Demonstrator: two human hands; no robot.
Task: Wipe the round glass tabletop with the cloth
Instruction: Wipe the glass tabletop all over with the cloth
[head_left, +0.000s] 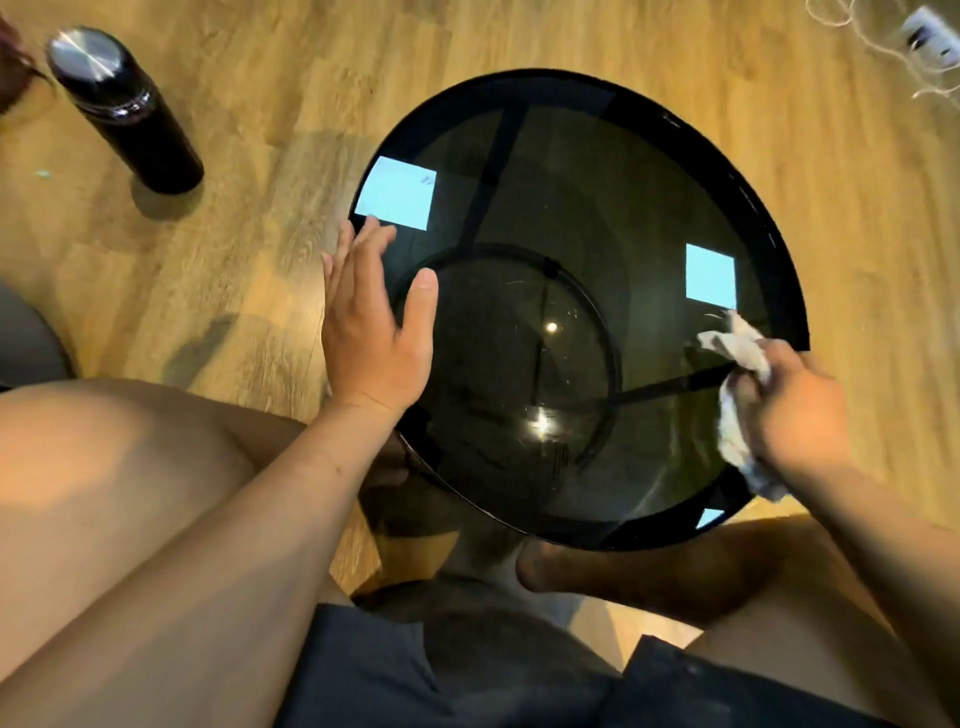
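The left hand (371, 332) lies flat on the near-left edge of the round glass table (717, 156). Its fingers are straight and spread and it grasps nothing. It is probably there to steady the light table so it does not shift or rock under the rubbing.

The right hand (795, 405) is clenched around a crumpled white cloth (737, 343). One bunch of the cloth sticks out past the fingers toward the far side, and a tail hangs below the wrist. Balled up this way, the cloth gives a firm pad for pressing on the glass. It sits at the right side of the table, just inside the rim, though I cannot tell whether it is touching the glass.

The centre of the glass, between the two hands, shows faint streaks and scratches (hard to tell apart in the glare). That suggests the wiping is only partly done. A sweep from the right hand toward the left hand would cover this area.

The pale squares (397, 200) beyond each hand look like reflections of lights, not things lying on the glass.

Well out past the left hand, a black flask (122, 106) with a metal cap stands on the wooden floor (519, 36). No brand or writing on it can be read. Far beyond the right hand a white power strip (927, 28) lies on the floor, its markings too blurred to read.
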